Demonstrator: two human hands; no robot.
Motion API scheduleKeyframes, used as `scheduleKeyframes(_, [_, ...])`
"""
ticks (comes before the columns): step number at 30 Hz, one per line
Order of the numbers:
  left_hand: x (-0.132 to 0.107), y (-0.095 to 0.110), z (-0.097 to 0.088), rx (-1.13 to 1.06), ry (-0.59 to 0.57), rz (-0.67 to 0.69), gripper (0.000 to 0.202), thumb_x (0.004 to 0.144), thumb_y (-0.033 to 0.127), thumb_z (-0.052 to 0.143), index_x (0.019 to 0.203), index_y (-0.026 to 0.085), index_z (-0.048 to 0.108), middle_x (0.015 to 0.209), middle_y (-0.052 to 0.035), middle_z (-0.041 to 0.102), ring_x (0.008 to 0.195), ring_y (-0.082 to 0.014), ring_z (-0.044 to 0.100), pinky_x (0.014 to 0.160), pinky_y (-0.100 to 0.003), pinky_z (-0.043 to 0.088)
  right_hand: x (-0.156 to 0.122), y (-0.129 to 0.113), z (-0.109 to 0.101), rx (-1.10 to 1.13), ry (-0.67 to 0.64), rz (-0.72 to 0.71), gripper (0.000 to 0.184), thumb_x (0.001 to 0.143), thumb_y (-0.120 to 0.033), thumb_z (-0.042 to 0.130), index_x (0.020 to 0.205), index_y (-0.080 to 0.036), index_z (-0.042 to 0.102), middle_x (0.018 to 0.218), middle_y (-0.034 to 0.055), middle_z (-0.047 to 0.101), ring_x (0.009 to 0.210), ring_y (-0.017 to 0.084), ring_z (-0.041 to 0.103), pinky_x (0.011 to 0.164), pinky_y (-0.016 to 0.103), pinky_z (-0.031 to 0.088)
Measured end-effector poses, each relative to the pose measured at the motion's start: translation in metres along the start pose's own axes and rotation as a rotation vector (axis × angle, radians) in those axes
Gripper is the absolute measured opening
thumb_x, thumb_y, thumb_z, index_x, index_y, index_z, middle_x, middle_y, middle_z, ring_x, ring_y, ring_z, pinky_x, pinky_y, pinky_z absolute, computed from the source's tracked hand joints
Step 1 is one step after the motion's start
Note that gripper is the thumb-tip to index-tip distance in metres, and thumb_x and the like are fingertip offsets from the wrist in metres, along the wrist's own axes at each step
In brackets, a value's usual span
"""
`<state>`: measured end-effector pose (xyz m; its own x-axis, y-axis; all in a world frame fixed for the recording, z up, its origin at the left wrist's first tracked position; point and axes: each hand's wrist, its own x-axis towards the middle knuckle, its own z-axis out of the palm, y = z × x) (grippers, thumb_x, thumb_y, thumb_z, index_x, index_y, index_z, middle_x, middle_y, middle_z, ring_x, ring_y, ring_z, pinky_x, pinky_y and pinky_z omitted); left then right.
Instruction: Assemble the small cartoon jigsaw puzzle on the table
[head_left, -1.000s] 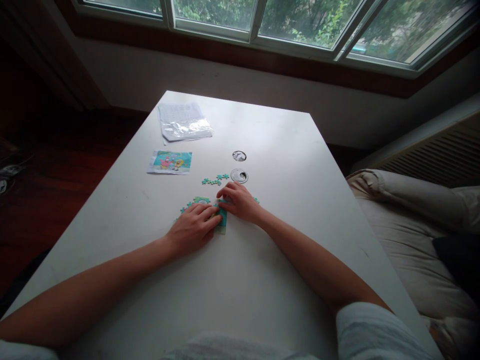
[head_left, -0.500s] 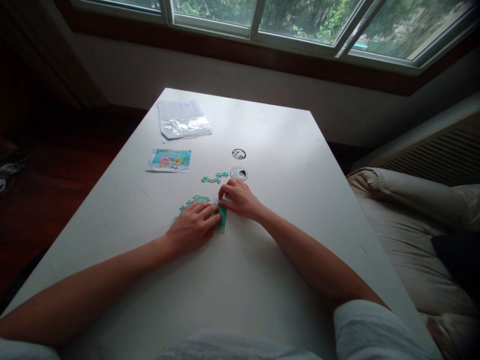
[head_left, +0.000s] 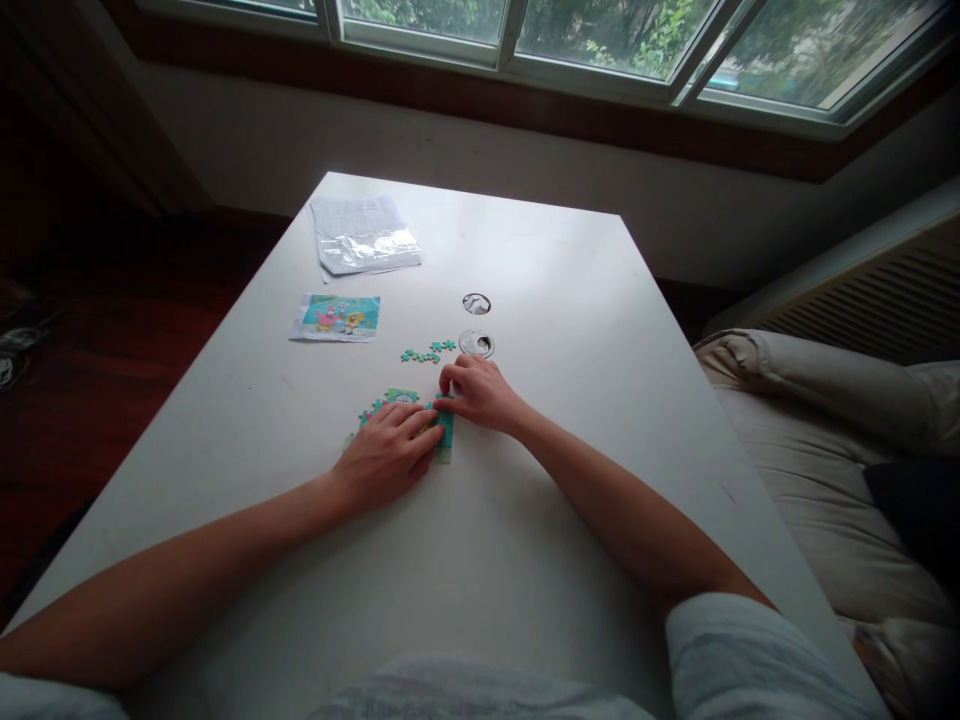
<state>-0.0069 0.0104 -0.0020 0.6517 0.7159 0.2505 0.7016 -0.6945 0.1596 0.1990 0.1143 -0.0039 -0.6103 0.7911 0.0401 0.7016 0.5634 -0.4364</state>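
Observation:
A partly joined jigsaw puzzle [head_left: 445, 440] in teal, green and pink lies on the white table. Flat across its middle rests my left hand [head_left: 391, 440], fingers stretched out and covering much of the picture. At the puzzle's upper right corner my right hand [head_left: 481, 393] has its thumb and index finger closed on a small teal jigsaw piece [head_left: 445, 399], mostly hidden by the fingertips. Just beyond the hands several loose jigsaw pieces [head_left: 421, 356] lie in a short, uneven row.
A printed picture sheet [head_left: 341, 318] with cartoon figures lies to the left on the table [head_left: 555, 290]. Behind it are papers in a clear plastic sleeve [head_left: 367, 240]. Two round cable holes [head_left: 476, 344] sit beyond my right hand. A beige padded seat [head_left: 795, 470] stands at right.
The view has shifted slightly. My right fingers have moved a little at the puzzle's upper right corner, while my left hand stays flat on the puzzle.

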Motion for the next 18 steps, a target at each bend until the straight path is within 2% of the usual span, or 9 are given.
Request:
scheduleKeyframes(9, [0.0016, 0.0022, 0.0007, -0.004, -0.011, -0.011, 0.03, 0.095, 0.02, 0.053, 0.123, 0.019, 0.062, 0.125, -0.0101, 0.064, 0.122, -0.0285, 0.054, 0.105, -0.049, 0.045, -0.0008, 0.0023, 0.0066, 0.006, 0.061, -0.001, 0.022, 0.089, -0.045, 0.069, 0.09, -0.024, 0.067, 0.091, 0.0039, 0.059, 0.092, 0.021, 0.05, 0.082, 0.033, 0.03])
scheduleKeyframes(18, [0.0011, 0.0039, 0.0014, -0.012, 0.031, -0.014, 0.028, 0.095, 0.021, 0.052, 0.121, 0.022, 0.064, 0.125, -0.0092, 0.064, 0.122, -0.0277, 0.054, 0.105, -0.047, 0.045, -0.0028, 0.0058, 0.0031, 0.054, 0.047, -0.016, 0.015, 0.089, -0.038, 0.07, 0.089, -0.024, 0.068, 0.089, 0.0021, 0.061, 0.091, 0.02, 0.051, 0.083, 0.032, 0.03])
